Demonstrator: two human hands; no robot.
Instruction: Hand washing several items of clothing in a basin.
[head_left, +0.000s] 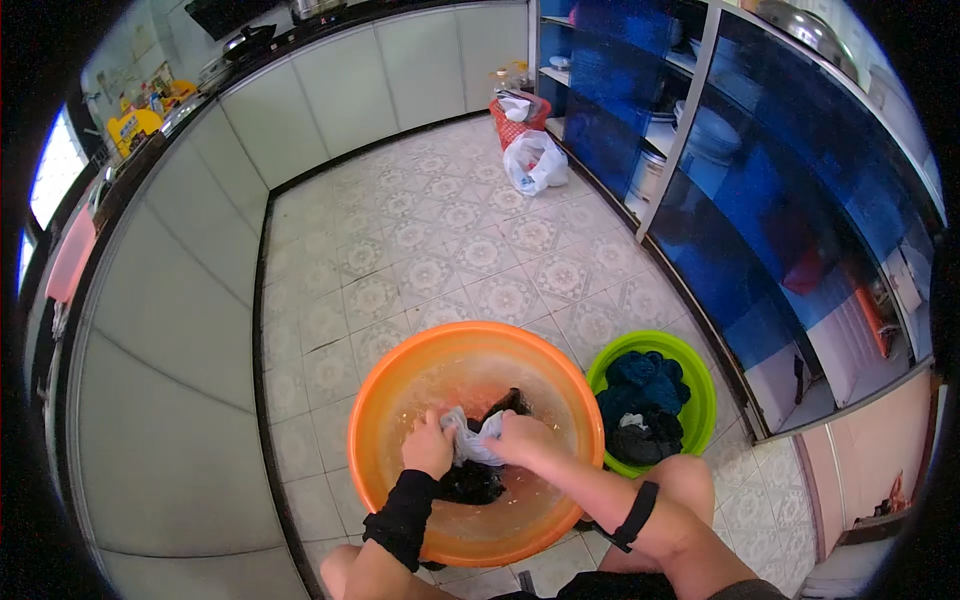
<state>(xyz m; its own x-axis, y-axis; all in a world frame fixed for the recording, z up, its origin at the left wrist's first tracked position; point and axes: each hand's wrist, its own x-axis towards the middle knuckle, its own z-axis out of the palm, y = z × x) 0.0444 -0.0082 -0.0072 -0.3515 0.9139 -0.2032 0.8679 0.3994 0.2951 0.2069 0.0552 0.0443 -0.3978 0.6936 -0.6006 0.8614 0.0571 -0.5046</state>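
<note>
Both my hands are over a large orange plastic basin (375, 360) that stands on the floor before me. Between them is a light grey wet cloth (471, 444). My left hand (429, 444) grips its left end, and my right hand (523, 439) grips the right end. Beneath the cloth, a dark, wet piece of fabric (471, 484) lies in the cloudy water of the basin. Part of that fabric is hidden by the light cloth and my hands.
A green basin (701, 375) with dark clothes (645, 394) stands right of the orange one. Grey cabinets (180, 420) run along the left, and a blue glass-doored cupboard (795, 195) stands at right. Farther off are a red basket (517, 133) and a white plastic bag (535, 163).
</note>
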